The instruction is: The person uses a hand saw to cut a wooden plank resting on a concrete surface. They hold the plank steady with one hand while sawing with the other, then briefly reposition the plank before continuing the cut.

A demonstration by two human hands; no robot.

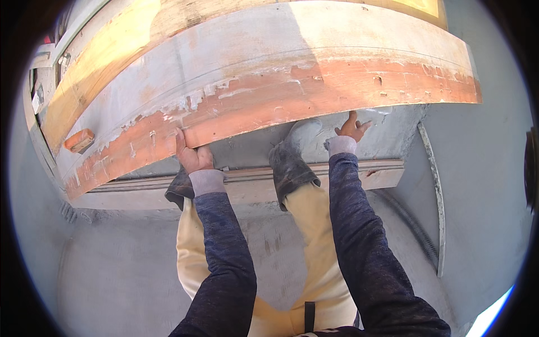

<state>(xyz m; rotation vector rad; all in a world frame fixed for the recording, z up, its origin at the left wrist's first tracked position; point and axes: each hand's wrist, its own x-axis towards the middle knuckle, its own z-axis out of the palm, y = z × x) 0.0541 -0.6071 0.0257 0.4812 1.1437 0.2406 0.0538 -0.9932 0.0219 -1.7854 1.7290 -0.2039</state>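
Board point(258, 84): wide pale panel with a chipped orange-red band along its near edge, spread across the upper view, beyond the planks point(359, 175).
Left hand point(193, 158): grasping the board's near edge, one digit laid over the orange face.
Right hand point(352, 129): just below the same edge, fingers partly spread, one pointing up to it; whether it bears any weight, I cannot tell.
Block point(80, 140): small, orange, on the board's left end.
Boots point(292, 163): dark and dusty, partly hidden behind the near edge.
Progress: the left hold looks made; a firm right one does not show. The band's surface seems unfinished, its pale coat patchy.
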